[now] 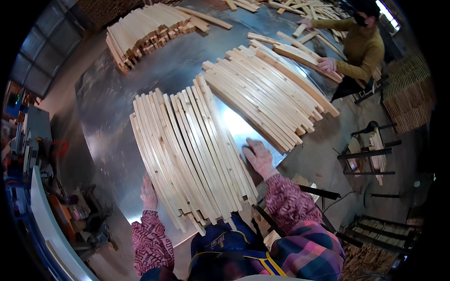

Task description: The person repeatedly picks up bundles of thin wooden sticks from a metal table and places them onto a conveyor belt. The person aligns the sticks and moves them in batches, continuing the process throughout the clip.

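While squaring the near bundle of pale wooden slats (187,154), press evenly from both flanks: left hand (149,193) at seven o'clock, open against the edge; right hand (258,157) at three o'clock, flat, fingers spread, gripping nothing. Long, thin, light-coloured strips, fanned on the metal table (108,98). Farther, at one o'clock, a second slat stack (267,89).

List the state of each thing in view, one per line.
Left hand: gloved, flat against the near slat row's left edge.
Right hand: gloved, open, at its right edge.
Near slat row: lying side by side on the metal table.
Middle slat row: fanned out.
Far stack: piled in layers.
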`<state>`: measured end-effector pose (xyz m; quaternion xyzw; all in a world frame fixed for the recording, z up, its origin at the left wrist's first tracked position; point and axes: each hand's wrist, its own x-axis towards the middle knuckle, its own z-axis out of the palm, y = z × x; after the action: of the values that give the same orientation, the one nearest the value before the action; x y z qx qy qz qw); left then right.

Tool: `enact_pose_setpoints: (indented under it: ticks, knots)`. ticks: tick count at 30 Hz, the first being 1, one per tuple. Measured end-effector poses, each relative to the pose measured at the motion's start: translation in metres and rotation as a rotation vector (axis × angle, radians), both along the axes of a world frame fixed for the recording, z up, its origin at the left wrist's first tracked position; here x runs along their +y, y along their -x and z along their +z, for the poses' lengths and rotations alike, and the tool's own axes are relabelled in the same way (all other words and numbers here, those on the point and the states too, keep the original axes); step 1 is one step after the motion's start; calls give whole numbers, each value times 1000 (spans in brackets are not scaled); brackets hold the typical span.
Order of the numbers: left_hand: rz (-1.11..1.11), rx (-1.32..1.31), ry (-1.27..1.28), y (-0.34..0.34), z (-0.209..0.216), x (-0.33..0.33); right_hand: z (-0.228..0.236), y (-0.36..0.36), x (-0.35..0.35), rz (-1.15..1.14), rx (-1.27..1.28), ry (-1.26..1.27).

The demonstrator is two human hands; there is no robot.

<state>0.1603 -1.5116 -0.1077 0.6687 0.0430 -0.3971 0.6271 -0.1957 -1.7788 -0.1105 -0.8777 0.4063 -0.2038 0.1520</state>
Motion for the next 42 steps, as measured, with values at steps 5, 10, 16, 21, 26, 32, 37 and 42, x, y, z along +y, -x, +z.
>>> enact_pose_setpoints:
  ticks: [5,10,16,21,26,32,37,42]
  knots:
    - [136,66,228,20,1,-24,-38,-77,-23,-61,-230,-444]
    - [271,234,361,9,-24,-10,-47,-81,-20,-29,-505,-773]
    - [-211,-468,383,66,-61,85,-12,-41,51,-135,-108,-845]
    - [157,-727,-31,115,-78,226,11,5,188,-181,-342,-898]
    - [148,-338,-314,168,-57,351,-2,47,311,-8,-200,-1171]
    - [182,570,504,194,-59,504,-23,67,465,154,-610,-1491]
    - [123,337,537,219,-50,613,-34,17,556,270,-422,-1316]
    - [195,-14,433,244,-19,672,-37,-4,570,432,-250,-1333]
